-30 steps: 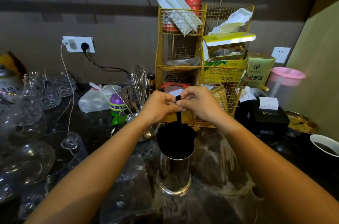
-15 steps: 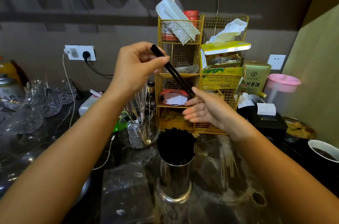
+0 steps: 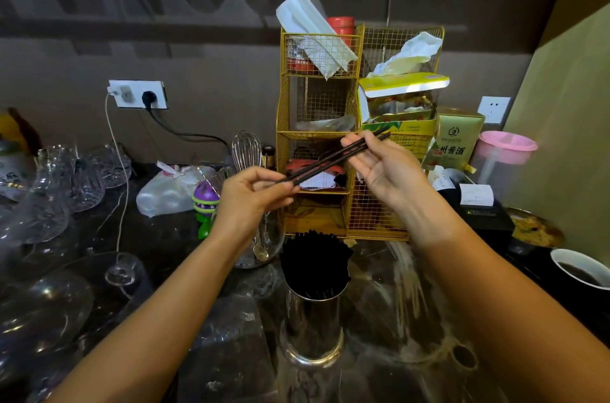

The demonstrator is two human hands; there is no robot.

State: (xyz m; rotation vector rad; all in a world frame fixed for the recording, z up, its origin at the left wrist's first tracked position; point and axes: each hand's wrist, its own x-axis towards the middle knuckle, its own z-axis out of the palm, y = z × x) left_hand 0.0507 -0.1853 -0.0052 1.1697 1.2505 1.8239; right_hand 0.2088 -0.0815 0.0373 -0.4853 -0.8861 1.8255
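Observation:
A pair of black chopsticks (image 3: 325, 164) spans the gap between my hands, above the counter. My left hand (image 3: 252, 196) grips their lower left end with curled fingers. My right hand (image 3: 384, 165) holds their upper right end between thumb and fingers, palm turned toward me. Below them stands a shiny steel cup (image 3: 313, 325) packed with several more black chopsticks (image 3: 315, 265), upright on the dark counter.
A yellow wire rack (image 3: 317, 135) with napkins and boxes stands behind my hands. A glass jar with a whisk (image 3: 246, 150) and spoons sits left of the cup. Glassware (image 3: 52, 198) crowds the left counter. A pink-lidded jug (image 3: 503, 156) and bowls lie to the right.
The chopsticks left the steel cup, were lifted high in my left hand, then came down to a low slant. My right hand moved from their lower end to their upper right end.

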